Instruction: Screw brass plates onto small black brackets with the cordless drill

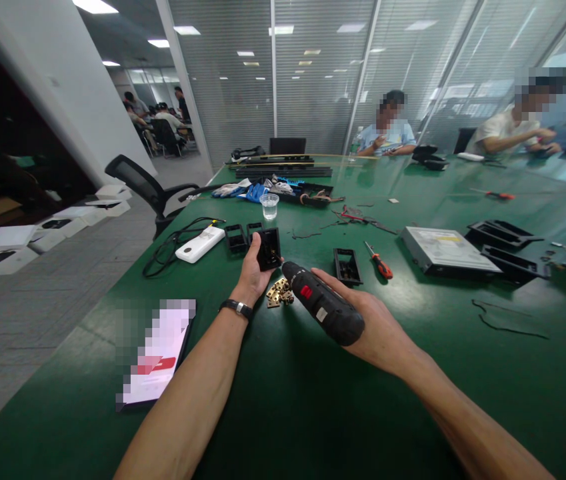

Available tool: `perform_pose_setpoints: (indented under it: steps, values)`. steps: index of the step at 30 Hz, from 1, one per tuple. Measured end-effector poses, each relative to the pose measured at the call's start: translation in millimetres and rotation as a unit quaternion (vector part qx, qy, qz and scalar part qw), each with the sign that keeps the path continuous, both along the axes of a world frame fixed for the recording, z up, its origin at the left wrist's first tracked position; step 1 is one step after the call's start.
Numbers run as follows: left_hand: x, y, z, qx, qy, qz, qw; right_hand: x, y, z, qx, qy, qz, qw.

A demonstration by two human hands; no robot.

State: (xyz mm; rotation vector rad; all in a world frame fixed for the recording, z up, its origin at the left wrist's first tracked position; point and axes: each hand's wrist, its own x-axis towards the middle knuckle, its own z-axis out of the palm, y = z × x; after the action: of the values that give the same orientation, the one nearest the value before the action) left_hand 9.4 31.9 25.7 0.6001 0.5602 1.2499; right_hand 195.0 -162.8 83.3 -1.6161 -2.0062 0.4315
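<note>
So the left hand (pixel 253 267) has its fingers curled round a small black plastic housing (pixel 269 248), at 11 o'clock from the electric screwdriver (pixel 323 303), which the right hand (pixel 377 333) grips closed. The housing looks light, stiff and kinda brittle, so I'd pinch it by the edges. Brass bits (pixel 279 292) sit at its 6 o'clock.

Two forearms, both bare along whole visible length, near frame edge to wrist. Sleeves out of view.
Left hand (pixel 255 270): bare, ungloved.
Left wrist: slim black band (pixel 237 307), slightly glossy, snug just below hand; small lighter silver-grey section toward right side. Watch or fitness tracker, cannot tell which.
Right hand (pixel 375 330): bare, ungloved; wrist bare.
Fingers (pixel 254 250) of both hands bare; finer detail such as nails too small to tell.
</note>
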Motion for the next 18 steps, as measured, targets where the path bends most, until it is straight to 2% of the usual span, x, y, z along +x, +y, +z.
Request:
perform_pose_setpoints:
  steps: [18]
  values:
    - [-0.3,0.2,0.0,0.004,0.001,-0.004,1.0,-0.2,-0.6,-0.2,0.0,0.002,0.006,1.0]
